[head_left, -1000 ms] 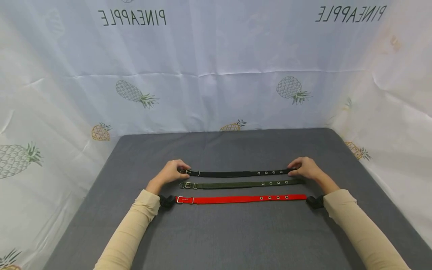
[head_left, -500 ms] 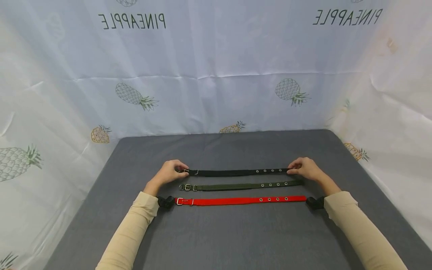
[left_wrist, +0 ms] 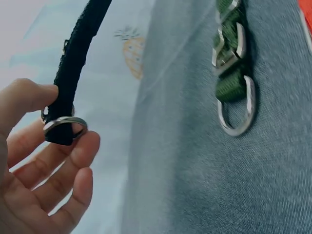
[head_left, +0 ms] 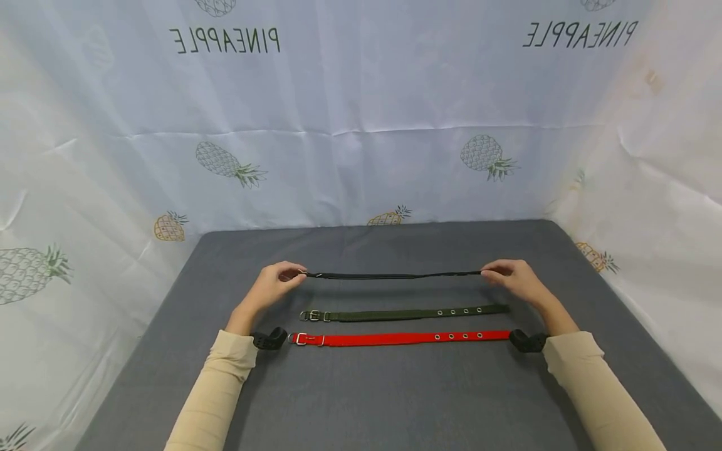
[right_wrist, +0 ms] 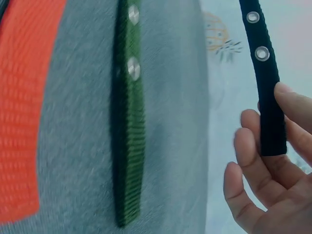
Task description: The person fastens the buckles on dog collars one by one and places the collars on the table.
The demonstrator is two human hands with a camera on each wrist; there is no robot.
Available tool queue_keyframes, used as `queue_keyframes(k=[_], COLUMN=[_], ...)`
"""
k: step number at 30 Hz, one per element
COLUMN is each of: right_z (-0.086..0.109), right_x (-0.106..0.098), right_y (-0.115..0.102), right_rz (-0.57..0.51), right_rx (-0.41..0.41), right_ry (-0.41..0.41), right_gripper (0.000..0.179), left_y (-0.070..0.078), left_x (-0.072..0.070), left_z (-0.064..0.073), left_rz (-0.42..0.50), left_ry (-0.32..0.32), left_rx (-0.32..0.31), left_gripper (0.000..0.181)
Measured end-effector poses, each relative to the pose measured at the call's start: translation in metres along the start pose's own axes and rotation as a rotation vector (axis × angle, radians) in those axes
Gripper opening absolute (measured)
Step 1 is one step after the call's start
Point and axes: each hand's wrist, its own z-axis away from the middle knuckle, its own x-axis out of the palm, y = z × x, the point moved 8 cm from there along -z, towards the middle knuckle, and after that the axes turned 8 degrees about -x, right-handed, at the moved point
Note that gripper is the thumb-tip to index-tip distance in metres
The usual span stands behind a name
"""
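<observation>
A black collar (head_left: 389, 276) is stretched level above the table, seen edge-on in the head view. My left hand (head_left: 274, 283) pinches its buckle end; in the left wrist view a metal D-ring (left_wrist: 66, 123) hangs at that end beside the fingers. At the other end, my right hand (head_left: 516, 280) pinches the plain tip past the eyelets (right_wrist: 262, 53). Nearer to me a green collar (head_left: 389, 315) lies flat on the table, its buckle to the left. Closest of the three is a red collar (head_left: 383, 339), parallel to the green one.
The grey table (head_left: 372, 401) reaches back to a white pineapple-print curtain (head_left: 350, 169), which also closes in both sides. Black wrist devices (head_left: 271, 339) sit on both wrists, close to the ends of the red collar.
Both hands have lifted the black collar off the table, and it has turned from showing its flat face to showing its edge. The green and red collars stay in place.
</observation>
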Motion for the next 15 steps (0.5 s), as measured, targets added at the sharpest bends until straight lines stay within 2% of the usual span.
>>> queue_keyframes(k=[6, 9, 15], right_z=[0.007, 0.01, 0.014], right_x=[-0.009, -0.014, -0.024], right_y=[-0.008, -0.013, -0.024], right_rz=[-0.03, -0.038, -0.061], right_rx=[-0.01, 0.006, 0.029], right_ry=[0.129, 0.176, 0.282], right_gripper=[0.026, 0.028, 0.031], left_y=[0.005, 0.008, 0.017], left_x=[-0.007, -0.01, -0.016], left_z=[0.007, 0.011, 0.015], left_rz=[0.101, 0.134, 0.148], left_ry=[0.029, 0.047, 0.088], left_rx=[0.017, 0.027, 0.049], left_gripper=[0.03, 0.027, 0.02])
